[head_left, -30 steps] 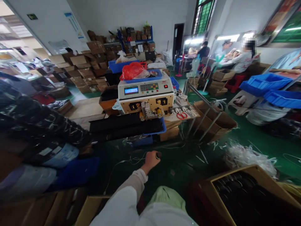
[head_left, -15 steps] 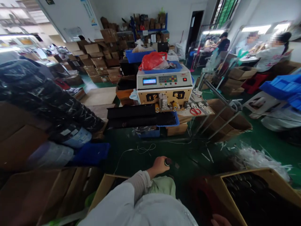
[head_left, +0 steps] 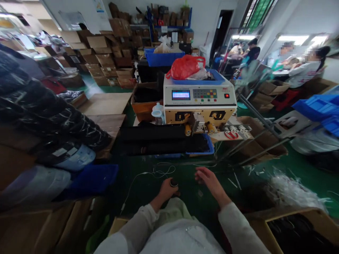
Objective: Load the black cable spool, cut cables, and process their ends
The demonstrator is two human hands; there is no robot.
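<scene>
So, left hand: The person's left hand [head_left: 166, 191] was clamped around a small dark cylinder-like object with a round end [head_left: 174, 182]; its material I could not tell.
Dark object: It was inside the left fist, in front of the pale green trousers [head_left: 176, 208], with its round end showing at the top.
Right hand: The right hand [head_left: 210, 180] was in the air, to the right of the left one and apart from it, with the fingers loosely bent and reaching forward.
White machine: Beyond both hands, well apart from them, stood a boxy white machine with a lit blue screen and a cream front plate [head_left: 200, 96].
On its top: A shallow blue plastic tray [head_left: 219, 78] carried a knotted red plastic bag [head_left: 184, 67].
Black trough: A long black trough-like piece [head_left: 153, 134] lay ahead of the left hand, before the machine.
Cable: A thin white cable [head_left: 135, 178] was looped on the green floor [head_left: 148, 165], just beyond the left hand and to its left.
Carton: To the right of the right hand and nearer to the body, an open brown cardboard carton [head_left: 261, 227] held black ring-shaped things, too dark to name.
Plastic heap: A crumpled heap of clear plastic [head_left: 293, 192] lay farther to the right of the right hand, behind the carton.
</scene>
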